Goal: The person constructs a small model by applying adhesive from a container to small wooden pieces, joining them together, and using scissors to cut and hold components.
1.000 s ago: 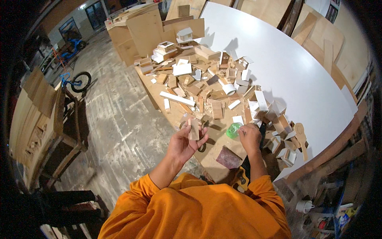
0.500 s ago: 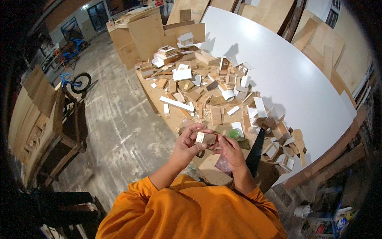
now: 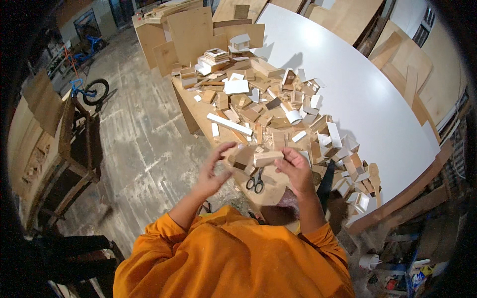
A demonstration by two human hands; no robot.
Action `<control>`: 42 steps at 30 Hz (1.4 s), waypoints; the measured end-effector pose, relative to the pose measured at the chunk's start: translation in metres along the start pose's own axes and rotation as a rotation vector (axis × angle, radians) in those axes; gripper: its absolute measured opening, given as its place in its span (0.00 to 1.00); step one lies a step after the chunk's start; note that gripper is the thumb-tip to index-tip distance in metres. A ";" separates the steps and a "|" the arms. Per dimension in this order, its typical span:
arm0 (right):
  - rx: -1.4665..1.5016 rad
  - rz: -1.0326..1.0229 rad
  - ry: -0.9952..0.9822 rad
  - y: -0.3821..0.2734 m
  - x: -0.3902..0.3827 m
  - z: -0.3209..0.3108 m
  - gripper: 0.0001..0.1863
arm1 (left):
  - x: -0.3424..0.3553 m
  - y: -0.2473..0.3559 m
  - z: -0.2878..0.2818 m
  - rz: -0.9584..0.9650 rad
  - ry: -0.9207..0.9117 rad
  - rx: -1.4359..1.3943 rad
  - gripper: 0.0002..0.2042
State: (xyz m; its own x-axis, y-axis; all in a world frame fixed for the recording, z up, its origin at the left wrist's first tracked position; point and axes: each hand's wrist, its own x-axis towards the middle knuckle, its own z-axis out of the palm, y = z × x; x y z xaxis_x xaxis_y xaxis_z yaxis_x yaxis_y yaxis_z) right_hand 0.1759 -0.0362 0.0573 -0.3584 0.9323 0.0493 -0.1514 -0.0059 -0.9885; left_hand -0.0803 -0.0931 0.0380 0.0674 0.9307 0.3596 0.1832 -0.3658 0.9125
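Observation:
My right hand (image 3: pixel 296 171) pinches the right end of a small pale wooden block (image 3: pixel 267 159) above the near part of the workbench. Left of the block, my left hand (image 3: pixel 214 171) is apart from it, thumb and fingers spread with nothing between them. Below the block lies a pair of scissors (image 3: pixel 255 184) with dark handles, its blades partly covered by the block. A brown wooden piece (image 3: pixel 242 157) is between my left hand and the block. Beside my right forearm stands a dark saw blade (image 3: pixel 326 183).
Wood offcuts and small white-and-wood model houses (image 3: pixel 239 43) pile up across the bench (image 3: pixel 195 107). A large white panel (image 3: pixel 362 94) stretches behind them. Plywood sheets (image 3: pixel 189 37) stand at the far left end. A wooden table (image 3: pixel 57 164) and a blue bicycle (image 3: pixel 89 92) are to the left.
My left hand has let go of the block and moved left, its fingers opening. My right hand keeps the block and now shows its longer side. The scissors have come into view.

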 end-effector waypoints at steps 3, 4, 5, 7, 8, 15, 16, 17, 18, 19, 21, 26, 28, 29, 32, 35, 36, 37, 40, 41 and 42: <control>-0.373 -0.066 0.044 0.015 0.043 0.006 0.16 | -0.003 -0.042 -0.045 -0.205 0.095 0.075 0.31; -0.526 -0.101 0.051 0.019 0.056 0.012 0.16 | -0.005 -0.061 -0.056 -0.205 0.102 0.122 0.30; -0.636 -0.117 0.051 0.020 0.066 0.018 0.17 | -0.007 -0.077 -0.064 -0.206 0.107 0.168 0.29; -0.805 -0.131 0.054 0.027 0.082 0.035 0.19 | -0.008 -0.087 -0.076 -0.194 0.085 0.261 0.25; -0.888 -0.137 0.053 0.032 0.090 0.041 0.20 | -0.009 -0.098 -0.078 -0.165 0.053 0.317 0.25; -1.268 -0.098 -0.052 0.066 0.121 0.057 0.18 | -0.012 -0.145 -0.081 -0.062 -0.124 0.533 0.26; -1.291 -0.088 -0.028 0.068 0.122 0.060 0.18 | -0.009 -0.147 -0.082 -0.036 -0.153 0.537 0.26; -1.315 -0.078 -0.003 0.069 0.122 0.061 0.18 | -0.005 -0.147 -0.081 -0.020 -0.171 0.541 0.26; -1.339 -0.067 0.022 0.069 0.122 0.063 0.17 | -0.002 -0.147 -0.080 -0.004 -0.188 0.545 0.26; -1.336 -0.078 0.022 0.071 0.122 0.063 0.17 | 0.003 -0.145 -0.078 0.013 -0.207 0.552 0.26; -1.330 -0.098 0.024 0.075 0.123 0.063 0.17 | 0.011 -0.145 -0.075 0.031 -0.254 0.586 0.27; -1.350 0.052 0.031 0.073 0.127 0.071 0.16 | 0.032 -0.154 -0.062 0.136 -0.254 0.601 0.25; -1.368 0.037 0.017 0.076 0.128 0.069 0.17 | 0.040 -0.153 -0.056 0.158 -0.232 0.610 0.23; -1.384 0.039 -0.005 0.075 0.128 0.071 0.17 | 0.043 -0.155 -0.053 0.163 -0.232 0.620 0.21; -1.416 0.063 -0.032 0.073 0.130 0.075 0.19 | 0.053 -0.162 -0.044 0.159 -0.238 0.635 0.17; -1.433 0.081 -0.024 0.074 0.131 0.074 0.19 | 0.061 -0.164 -0.038 0.116 -0.262 0.615 0.16; -1.439 0.085 -0.020 0.075 0.131 0.073 0.18 | 0.063 -0.163 -0.037 0.108 -0.270 0.609 0.16; -1.427 0.091 -0.029 0.074 0.132 0.074 0.18 | 0.065 -0.162 -0.037 0.099 -0.279 0.604 0.16; -1.408 0.103 -0.052 0.070 0.132 0.075 0.18 | 0.066 -0.171 -0.030 0.095 -0.269 0.598 0.17; -1.410 0.103 -0.054 0.071 0.133 0.073 0.18 | 0.066 -0.172 -0.029 0.087 -0.273 0.597 0.17; -1.413 0.103 -0.057 0.072 0.133 0.072 0.18 | 0.066 -0.172 -0.028 0.079 -0.276 0.596 0.18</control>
State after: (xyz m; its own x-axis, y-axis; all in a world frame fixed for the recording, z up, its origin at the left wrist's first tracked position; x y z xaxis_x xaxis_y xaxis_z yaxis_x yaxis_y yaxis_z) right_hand 0.0510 0.0609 0.0030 -0.3522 0.9341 -0.0584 0.9000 0.3209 -0.2949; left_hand -0.1347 0.0310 -0.0894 0.3371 0.8972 0.2853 0.6733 -0.4415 0.5931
